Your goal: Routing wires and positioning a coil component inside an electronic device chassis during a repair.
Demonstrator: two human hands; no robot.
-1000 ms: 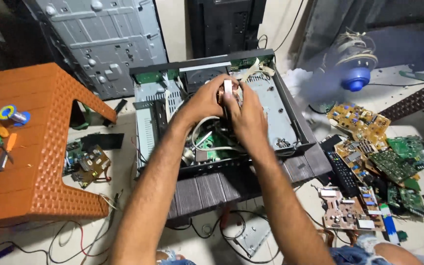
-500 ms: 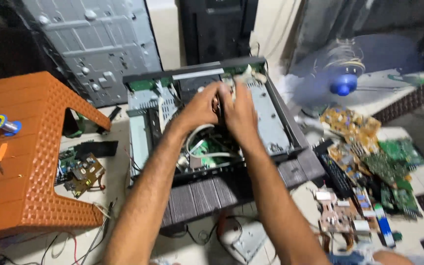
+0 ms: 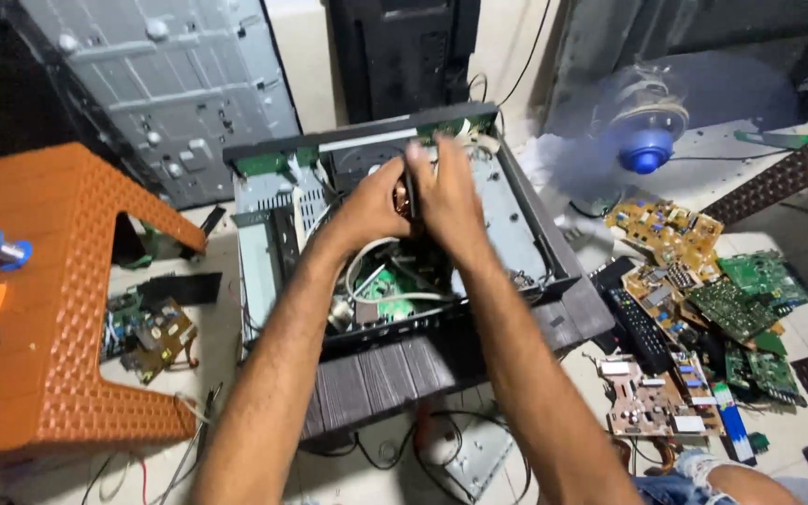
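An opened black electronic player chassis [image 3: 535, 234] lies on the floor in front of me, its lid off and its boards and white cables [image 3: 376, 281] showing. Both my hands reach into its middle. My left hand [image 3: 371, 210] and my right hand [image 3: 446, 192] press together around a small dark part [image 3: 406, 192] with a copper-coloured bit on it. The fingers hide most of that part, and motion blurs the right hand.
An orange plastic stool [image 3: 58, 290] with tape and screwdrivers stands at the left. Loose circuit boards [image 3: 694, 271] and a remote control [image 3: 638, 323] lie at the right. A blue fan [image 3: 647, 140] spins behind them. A grey metal panel [image 3: 170, 84] leans at the back.
My view has shifted, so the chassis sits slightly lower and more centred. Both hands stay clasped on the small part inside it and have moved a little toward the back.
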